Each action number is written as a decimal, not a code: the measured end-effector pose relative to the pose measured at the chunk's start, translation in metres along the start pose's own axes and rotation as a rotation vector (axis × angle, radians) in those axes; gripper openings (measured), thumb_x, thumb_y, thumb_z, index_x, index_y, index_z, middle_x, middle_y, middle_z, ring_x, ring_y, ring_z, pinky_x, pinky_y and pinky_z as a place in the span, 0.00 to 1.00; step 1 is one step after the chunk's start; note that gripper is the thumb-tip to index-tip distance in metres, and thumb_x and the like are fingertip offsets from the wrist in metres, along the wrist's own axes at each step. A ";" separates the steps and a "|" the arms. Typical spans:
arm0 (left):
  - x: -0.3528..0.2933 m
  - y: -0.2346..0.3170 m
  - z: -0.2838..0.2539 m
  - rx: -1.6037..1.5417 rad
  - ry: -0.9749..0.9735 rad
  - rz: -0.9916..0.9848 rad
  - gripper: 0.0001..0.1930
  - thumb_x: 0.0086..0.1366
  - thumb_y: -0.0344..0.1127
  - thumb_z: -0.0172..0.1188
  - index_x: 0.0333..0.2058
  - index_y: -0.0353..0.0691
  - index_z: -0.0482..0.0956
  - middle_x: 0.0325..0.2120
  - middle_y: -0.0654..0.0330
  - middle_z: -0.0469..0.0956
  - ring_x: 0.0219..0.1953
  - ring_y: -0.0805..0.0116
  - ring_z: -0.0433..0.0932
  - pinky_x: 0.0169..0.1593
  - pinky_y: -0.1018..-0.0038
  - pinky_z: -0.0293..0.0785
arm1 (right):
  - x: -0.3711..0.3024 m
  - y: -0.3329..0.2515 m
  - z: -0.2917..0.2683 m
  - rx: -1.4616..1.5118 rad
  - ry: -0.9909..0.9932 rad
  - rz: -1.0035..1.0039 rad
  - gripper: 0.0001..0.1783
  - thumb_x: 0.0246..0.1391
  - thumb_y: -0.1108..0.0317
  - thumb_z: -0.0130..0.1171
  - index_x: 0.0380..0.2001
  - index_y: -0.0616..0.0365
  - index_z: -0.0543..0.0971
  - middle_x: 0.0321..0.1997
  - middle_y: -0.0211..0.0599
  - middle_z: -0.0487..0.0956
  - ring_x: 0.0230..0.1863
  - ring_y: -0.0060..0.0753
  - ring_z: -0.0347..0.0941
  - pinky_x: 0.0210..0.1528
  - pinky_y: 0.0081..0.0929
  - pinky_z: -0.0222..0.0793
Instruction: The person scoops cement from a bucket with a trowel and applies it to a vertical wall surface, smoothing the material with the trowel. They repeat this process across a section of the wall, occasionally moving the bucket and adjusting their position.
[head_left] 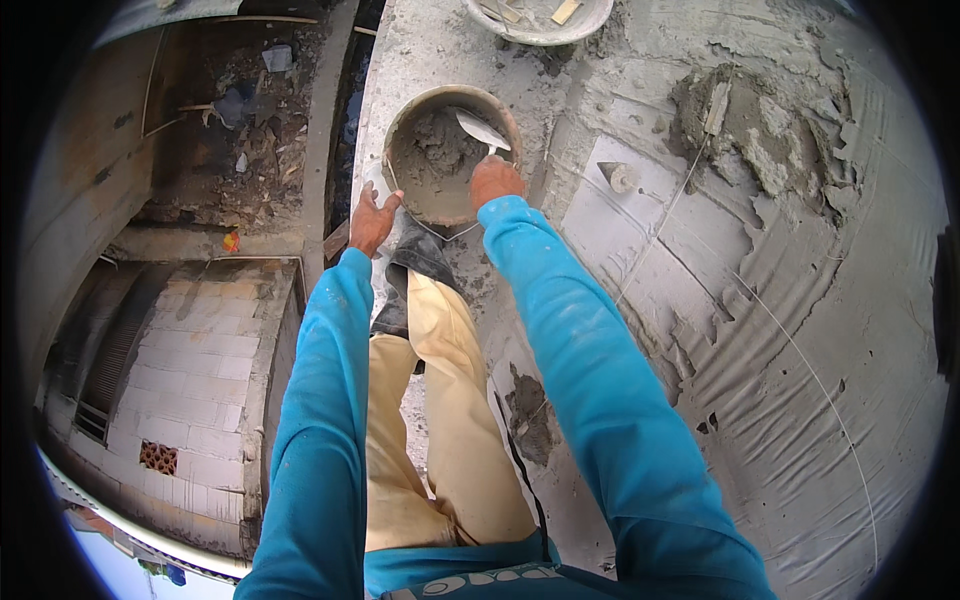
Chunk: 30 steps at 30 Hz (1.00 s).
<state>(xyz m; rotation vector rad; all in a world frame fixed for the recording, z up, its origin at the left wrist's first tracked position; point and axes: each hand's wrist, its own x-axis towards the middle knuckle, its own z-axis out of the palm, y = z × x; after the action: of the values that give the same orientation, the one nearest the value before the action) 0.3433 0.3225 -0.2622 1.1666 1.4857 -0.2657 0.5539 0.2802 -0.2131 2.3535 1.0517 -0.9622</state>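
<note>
A trowel (481, 131) lies slanted across the mouth of a round mortar bucket (452, 155), its long axis running from the handle at the bucket's near right rim up and left toward the middle, so the pale, pointed blade faces away from the person and to their left, hovering over or just touching the grey mortar (436, 150) inside; I cannot tell which. The right hand (495, 181) is closed in a full fist around the trowel's handle, knuckles up, right at the bucket's rim, the handle itself hidden within the grip. The left hand (372, 220) is loosely open, fingers curled and spread, with fingertips touching the bucket's near left rim where the wire handle (440, 232) drops down; it steadies rather than clasps. Both arms wear bright blue sleeves, and a leg in cream trousers (440, 400) stands between them. The bucket sits on a concrete ledge (420, 50) close to its left edge, beyond which the ground drops away to a block wall (200, 370) and rubble below. At the far edge of the ledge sits a shallow pale pan (540, 25). To the right, a mortar-smeared surface (760, 300) carries a heap of wet mortar (750, 125) near its far edge, and a taut string (660, 220) crosses it.
</note>
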 end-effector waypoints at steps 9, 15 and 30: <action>0.033 0.015 0.031 -0.091 0.077 0.074 0.30 0.61 0.47 0.63 0.57 0.37 0.67 0.48 0.43 0.77 0.52 0.46 0.75 0.56 0.61 0.69 | -0.048 0.006 0.030 0.037 -0.280 -0.044 0.20 0.51 0.65 0.59 0.45 0.65 0.76 0.46 0.51 0.79 0.51 0.51 0.77 0.50 0.42 0.75; 0.026 0.046 0.037 0.247 0.032 -0.073 0.30 0.56 0.52 0.64 0.48 0.30 0.77 0.44 0.42 0.79 0.48 0.49 0.79 0.52 0.62 0.72 | -0.063 0.058 -0.040 0.167 -0.645 -0.144 0.24 0.48 0.59 0.61 0.46 0.64 0.76 0.50 0.53 0.78 0.50 0.54 0.76 0.51 0.43 0.73; -0.140 0.132 -0.087 0.056 0.295 0.504 0.27 0.53 0.24 0.54 0.56 0.37 0.74 0.59 0.50 0.70 0.62 0.62 0.69 0.64 0.71 0.62 | -0.153 -0.011 -0.161 0.142 0.062 -0.294 0.19 0.50 0.71 0.58 0.46 0.66 0.70 0.41 0.53 0.77 0.40 0.55 0.79 0.41 0.46 0.76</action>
<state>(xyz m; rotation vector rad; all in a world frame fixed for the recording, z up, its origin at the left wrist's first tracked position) 0.3666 0.3776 -0.0595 1.6322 1.3817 0.2202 0.5407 0.3051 0.0078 2.3981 1.4269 -1.1054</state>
